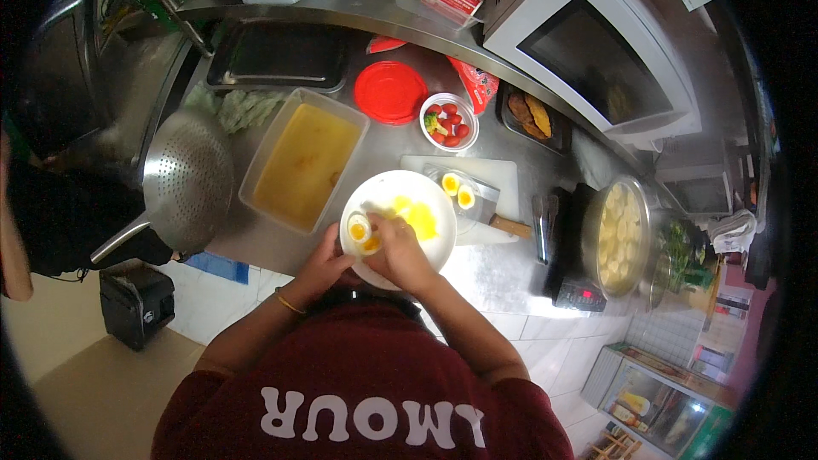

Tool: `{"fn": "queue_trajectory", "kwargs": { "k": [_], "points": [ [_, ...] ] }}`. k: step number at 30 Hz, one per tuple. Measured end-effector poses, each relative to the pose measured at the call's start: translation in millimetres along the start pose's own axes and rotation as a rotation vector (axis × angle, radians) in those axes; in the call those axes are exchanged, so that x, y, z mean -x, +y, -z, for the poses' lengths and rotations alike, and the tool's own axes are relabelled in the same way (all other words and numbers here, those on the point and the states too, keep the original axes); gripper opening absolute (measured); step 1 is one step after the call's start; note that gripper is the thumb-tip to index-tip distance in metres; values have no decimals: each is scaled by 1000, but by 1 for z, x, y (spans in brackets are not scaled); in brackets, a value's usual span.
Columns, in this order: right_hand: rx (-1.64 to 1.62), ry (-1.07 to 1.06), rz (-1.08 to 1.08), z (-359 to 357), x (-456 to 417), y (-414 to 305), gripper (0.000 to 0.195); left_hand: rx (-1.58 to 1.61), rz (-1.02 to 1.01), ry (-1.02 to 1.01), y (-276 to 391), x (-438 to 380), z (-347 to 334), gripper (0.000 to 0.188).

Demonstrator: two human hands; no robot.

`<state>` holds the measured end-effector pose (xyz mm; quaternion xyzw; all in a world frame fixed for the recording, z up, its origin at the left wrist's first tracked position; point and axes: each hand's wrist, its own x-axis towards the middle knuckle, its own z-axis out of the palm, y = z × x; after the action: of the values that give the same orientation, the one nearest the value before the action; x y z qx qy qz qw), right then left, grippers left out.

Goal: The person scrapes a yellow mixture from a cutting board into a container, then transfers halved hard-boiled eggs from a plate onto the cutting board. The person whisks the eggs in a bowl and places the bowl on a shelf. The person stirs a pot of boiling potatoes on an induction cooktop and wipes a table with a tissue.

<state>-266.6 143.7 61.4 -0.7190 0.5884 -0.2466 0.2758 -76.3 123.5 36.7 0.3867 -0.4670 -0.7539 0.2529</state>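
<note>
A white plate [441, 230] at the counter's front edge holds yellow food [418, 217], possibly egg yolk. Over its left side is a halved boiled egg [359, 228], with a second egg piece [369, 244] just below. My right hand [404, 254] reaches over the plate, its fingertips against the egg pieces. At the plate's left rim is my left hand [324, 265], thumb toward the egg; whether it grips rim or egg is unclear. On a white cutting board [508, 176], two more egg halves [458, 190] sit in a clear dish by a cleaver with a wooden handle [511, 226].
Left stand a tub of yellowish liquid [307, 153] and a perforated ladle [188, 179]. Behind are a red lid [390, 92] and a bowl of tomatoes and broccoli [449, 122]. Tongs [543, 230] and a pot [618, 236] are right; a microwave [594, 57] overhangs. Another person's arm [14, 236] shows far left.
</note>
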Motion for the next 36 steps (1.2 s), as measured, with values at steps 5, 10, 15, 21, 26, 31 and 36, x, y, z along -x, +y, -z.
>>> {"fn": "queue_trajectory", "kwargs": {
  "k": [5, 10, 15, 21, 26, 31, 36],
  "points": [
    [32, 80, -61, 1, 7, -2, 76, 119, 160, 2, 22, 1, -9, 63],
    [-123, 201, -92, 5, 6, -12, 70, 111, 135, 3, 23, -2, -9, 61],
    [-152, 268, -188, 0, 9, -17, 72, 68, 42, 24, 13, -5, -12, 61],
    [-171, 234, -297, 5, 8, -24, 73, -2, 16, 22, 12, -6, -14, 62],
    [-127, 182, -304, 6, 9, -24, 72, -2, 4, 26, 12, -5, -14, 63],
    [-87, 201, -264, 8, 14, -24, 70, 142, 19, 63, 13, -5, -17, 63],
    [-43, 127, -233, 15, 22, -23, 70, 137, 26, 98, 5, -7, -12, 63]
  ]
}}
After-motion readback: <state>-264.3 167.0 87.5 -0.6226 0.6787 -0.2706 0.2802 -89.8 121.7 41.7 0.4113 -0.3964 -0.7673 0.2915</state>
